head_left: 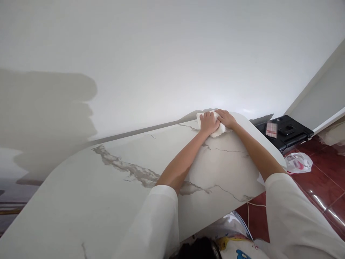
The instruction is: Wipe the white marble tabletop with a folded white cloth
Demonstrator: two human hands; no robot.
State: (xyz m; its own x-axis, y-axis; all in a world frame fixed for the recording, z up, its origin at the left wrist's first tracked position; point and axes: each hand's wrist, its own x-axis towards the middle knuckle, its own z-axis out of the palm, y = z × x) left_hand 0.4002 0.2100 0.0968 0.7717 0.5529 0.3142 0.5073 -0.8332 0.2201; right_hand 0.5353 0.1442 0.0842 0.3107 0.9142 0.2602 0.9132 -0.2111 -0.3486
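Note:
A white cloth [219, 131] lies bunched on the marble-patterned tabletop [113, 201], close to its far edge by the wall. My left hand [209, 123] presses down on the cloth with its fingers curled over it. Right beside it, my right hand [226, 118] is closed on the cloth's right part, its fingers reaching toward the left hand. Both arms stretch forward across the table. The underside of the cloth and some fingertips are hidden.
A white wall [172, 54] runs along the table's far side. Right of the table stands a black case [292, 131] on the red tiled floor [318, 183], with a white plastic bag [298, 162] nearby. A thin cable [248, 216] hangs below the near edge.

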